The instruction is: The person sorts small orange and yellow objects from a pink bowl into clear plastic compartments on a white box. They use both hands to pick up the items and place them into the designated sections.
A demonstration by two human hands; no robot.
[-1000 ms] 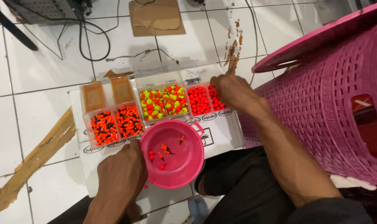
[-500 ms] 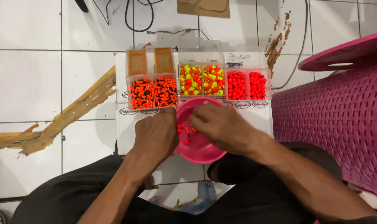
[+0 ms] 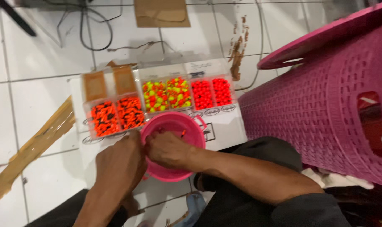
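A round pink bowl [image 3: 187, 125] sits on a white sheet on the tiled floor, with a few small orange pieces inside. My right hand [image 3: 168, 149] reaches into the bowl, fingers curled over its bottom. My left hand [image 3: 117, 162] rests at the bowl's left rim, fingers bent toward the right hand; what either hand pinches is hidden. Behind the bowl stand clear boxes: orange-and-black floats [image 3: 115, 115], yellow-red-green beads [image 3: 166, 94] and red beads [image 3: 212, 92].
A large pink perforated laundry basket [image 3: 325, 101] with a lid stands at the right. Black cables [image 3: 90, 29] and a piece of cardboard [image 3: 161, 12] lie on the far tiles. A brown strip [image 3: 35, 143] runs across the floor at the left.
My right hand came back from the red bead box into the bowl. My left hand moved up to the bowl's left rim. The view shifted.
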